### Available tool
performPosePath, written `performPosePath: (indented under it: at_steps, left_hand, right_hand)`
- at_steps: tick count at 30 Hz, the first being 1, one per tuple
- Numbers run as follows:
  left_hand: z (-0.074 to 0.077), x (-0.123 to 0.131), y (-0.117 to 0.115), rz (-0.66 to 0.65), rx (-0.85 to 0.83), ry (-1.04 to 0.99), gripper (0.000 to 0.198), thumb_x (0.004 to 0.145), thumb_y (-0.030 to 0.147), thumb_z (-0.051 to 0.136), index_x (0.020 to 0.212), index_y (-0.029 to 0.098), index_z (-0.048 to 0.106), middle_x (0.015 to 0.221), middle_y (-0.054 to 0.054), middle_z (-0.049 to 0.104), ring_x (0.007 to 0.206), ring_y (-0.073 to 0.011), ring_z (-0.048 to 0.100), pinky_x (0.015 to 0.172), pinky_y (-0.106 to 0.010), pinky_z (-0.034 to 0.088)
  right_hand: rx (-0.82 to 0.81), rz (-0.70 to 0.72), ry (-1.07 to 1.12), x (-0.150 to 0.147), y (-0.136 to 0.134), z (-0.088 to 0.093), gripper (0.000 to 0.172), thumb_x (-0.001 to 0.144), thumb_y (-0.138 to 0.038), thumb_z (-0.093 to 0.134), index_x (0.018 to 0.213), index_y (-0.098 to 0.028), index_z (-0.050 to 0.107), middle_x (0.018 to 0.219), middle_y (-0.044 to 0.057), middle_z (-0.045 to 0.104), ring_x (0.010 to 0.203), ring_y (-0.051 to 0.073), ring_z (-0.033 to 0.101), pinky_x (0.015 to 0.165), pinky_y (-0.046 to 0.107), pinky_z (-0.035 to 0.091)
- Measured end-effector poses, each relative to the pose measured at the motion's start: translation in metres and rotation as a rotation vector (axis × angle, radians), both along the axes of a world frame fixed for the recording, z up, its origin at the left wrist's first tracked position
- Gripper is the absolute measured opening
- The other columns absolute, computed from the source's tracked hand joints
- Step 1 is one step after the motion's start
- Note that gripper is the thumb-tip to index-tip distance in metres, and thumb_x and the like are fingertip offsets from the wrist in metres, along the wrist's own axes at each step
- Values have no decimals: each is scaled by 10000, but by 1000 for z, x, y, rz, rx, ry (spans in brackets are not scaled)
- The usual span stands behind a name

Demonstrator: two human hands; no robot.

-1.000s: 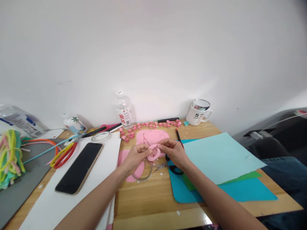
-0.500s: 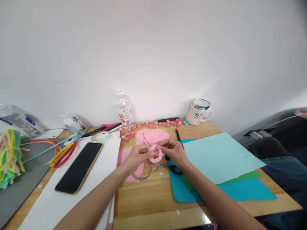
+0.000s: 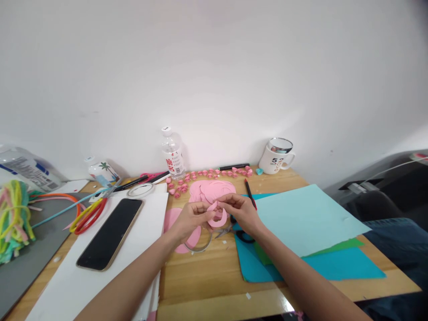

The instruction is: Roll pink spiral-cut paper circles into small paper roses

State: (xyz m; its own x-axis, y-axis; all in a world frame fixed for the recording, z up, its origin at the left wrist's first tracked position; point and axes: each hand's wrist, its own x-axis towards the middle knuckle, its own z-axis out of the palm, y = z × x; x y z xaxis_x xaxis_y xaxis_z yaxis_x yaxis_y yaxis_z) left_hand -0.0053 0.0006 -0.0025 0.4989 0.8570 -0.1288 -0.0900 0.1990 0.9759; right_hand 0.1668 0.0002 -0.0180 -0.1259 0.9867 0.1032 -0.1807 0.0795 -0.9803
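One pink paper strip (image 3: 218, 222) curls into a loop.

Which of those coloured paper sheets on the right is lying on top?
The pale mint sheet; it overlaps the green sheet and the darker teal sheet, which peek out beneath it.

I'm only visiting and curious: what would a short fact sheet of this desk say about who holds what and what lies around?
Setting: wooden table against a white wall
Left hand: left hand pinches the curled pink paper strip
Right hand: right hand pinches the same strip from the other side
Beyond hands: pink paper circles
By right hand: scissors
Left side: phone on white sheet, tape roll
Right side: light blue paper
Back edge: water bottle, mug
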Motion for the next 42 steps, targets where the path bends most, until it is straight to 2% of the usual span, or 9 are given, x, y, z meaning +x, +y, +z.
performPosePath:
  at_steps: [7, 11, 16, 25, 33, 42]
  left_hand:
    - [1, 0, -1, -11, -18, -1, 291, 662, 301, 670, 876, 105, 665, 860, -112, 676, 562, -132, 597, 525, -247, 479]
    - [0, 0, 0, -12, -9, 9, 282, 666, 296, 667, 874, 106, 663, 870, -111, 675, 552, -128, 599, 524, -247, 479]
    - [-1, 0, 0, -2, 0, 0, 262, 671, 276, 664, 862, 97, 661, 812, -99, 675, 573, -128, 598, 539, -239, 484]
    - [1, 1, -1, -8, 3, 4, 278, 656, 286, 674, 857, 96, 657, 839, -109, 678, 598, -146, 609, 543, -261, 495]
    - [0, 0, 0, -10, 0, 13, 270, 659, 265, 676, 867, 96, 649, 801, -92, 675, 552, -124, 604, 537, -235, 481]
    - [1, 1, -1, -22, 6, 13, 208, 669, 244, 667, 807, 92, 637, 770, -85, 671, 554, -135, 610, 524, -238, 485]
  right_hand:
    - [-9, 27, 42, -1, 0, -2, 225, 601, -337, 710, 709, -165, 613, 616, 3, 629, 558, 126, 581, 578, 266, 481]
    - [-16, 5, 40, -1, 0, -3, 230, 579, -321, 726, 718, -166, 628, 650, 14, 646, 582, 134, 591, 568, 260, 485]
    - [14, 0, -22, -1, -1, 1, 221, 637, -356, 677, 768, -179, 662, 710, 30, 663, 656, 152, 605, 605, 272, 484]
    - [-43, 13, 58, -3, -3, 3, 245, 561, -325, 737, 694, -172, 599, 571, -5, 620, 527, 131, 582, 521, 251, 467]
    - [-10, 26, 15, -1, -2, 1, 195, 626, -297, 699, 762, -165, 649, 722, 26, 660, 626, 129, 592, 594, 250, 470]
    - [-44, 79, 97, -3, -4, -2, 219, 587, -278, 731, 713, -157, 599, 593, 0, 630, 521, 121, 587, 523, 244, 478]
